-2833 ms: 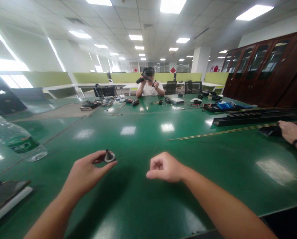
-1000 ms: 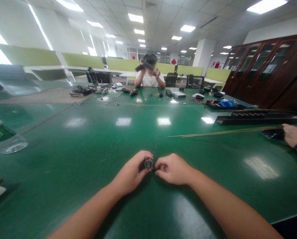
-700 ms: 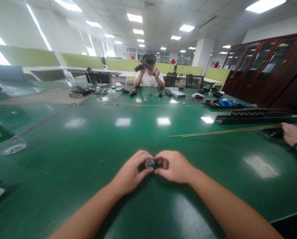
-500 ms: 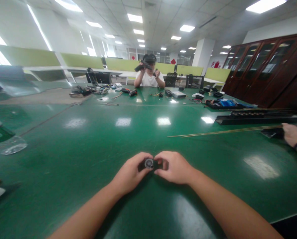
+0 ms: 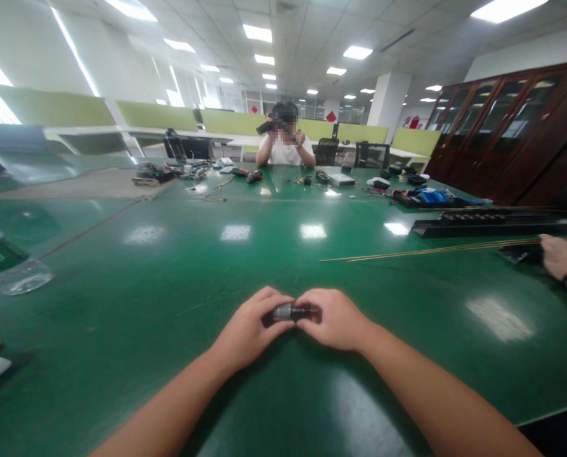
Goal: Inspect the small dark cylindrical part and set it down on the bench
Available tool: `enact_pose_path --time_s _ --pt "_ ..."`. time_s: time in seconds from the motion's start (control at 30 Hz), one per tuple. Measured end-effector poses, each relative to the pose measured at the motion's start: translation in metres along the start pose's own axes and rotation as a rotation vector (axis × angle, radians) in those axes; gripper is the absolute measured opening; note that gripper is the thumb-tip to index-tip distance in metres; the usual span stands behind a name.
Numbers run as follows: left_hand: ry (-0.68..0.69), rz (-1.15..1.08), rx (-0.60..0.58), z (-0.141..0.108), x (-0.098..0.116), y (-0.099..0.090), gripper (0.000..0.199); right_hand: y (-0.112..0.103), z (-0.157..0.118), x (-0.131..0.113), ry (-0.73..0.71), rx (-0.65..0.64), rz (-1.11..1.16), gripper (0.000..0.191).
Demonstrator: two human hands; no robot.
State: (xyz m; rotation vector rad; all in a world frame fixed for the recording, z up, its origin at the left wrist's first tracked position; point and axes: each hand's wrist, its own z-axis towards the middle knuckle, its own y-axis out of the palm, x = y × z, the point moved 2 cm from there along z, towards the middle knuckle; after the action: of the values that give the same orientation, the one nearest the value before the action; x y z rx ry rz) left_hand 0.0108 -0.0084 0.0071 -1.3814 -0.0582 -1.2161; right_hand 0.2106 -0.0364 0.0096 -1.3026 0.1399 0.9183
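A small grey and black cylindrical part point(image 5: 283, 312) lies sideways between my two hands, just over the green table point(image 5: 169, 343). My left hand point(image 5: 248, 327) grips its grey left end between thumb and fingers. At its darker right end, my right hand point(image 5: 335, 319) has its thumb and fingers closed round the part. The fingertips of both hands nearly meet at its middle. My right fingers partly hide the dark end.
Thin brass rods point(image 5: 421, 252) and a black rail point(image 5: 493, 227) lie at the right, beside another person's hand point(image 5: 562, 257). A plastic bottle point(image 5: 7, 260) is at the left. Across the table sits a person point(image 5: 285, 152) behind tools and small parts.
The cylindrical part has turned from end-on to sideways, its dark end now pointing right into my right hand, which has closed on it. My left hand keeps its hold.
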Motion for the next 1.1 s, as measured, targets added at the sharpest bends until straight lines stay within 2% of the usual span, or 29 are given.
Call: enact_pose_path --time_s 0.33,0.53,1.1 --pt "0.026 0.011 -0.020 -0.0007 0.0061 -0.0003 0.024 0.0010 -0.0003 0.0006 -0.062 0.027 0.011 0.019" --pt "0.013 0.029 0.044 -0.0028 0.0038 -0.0002 0.029 0.0009 0.0001 0.0015 -0.102 0.027 0.011 0.016" --pt "-0.004 0.039 0.034 -0.0042 0.0048 0.0007 0.024 0.0016 0.0004 0.0018 -0.141 0.052 -0.005 0.013"
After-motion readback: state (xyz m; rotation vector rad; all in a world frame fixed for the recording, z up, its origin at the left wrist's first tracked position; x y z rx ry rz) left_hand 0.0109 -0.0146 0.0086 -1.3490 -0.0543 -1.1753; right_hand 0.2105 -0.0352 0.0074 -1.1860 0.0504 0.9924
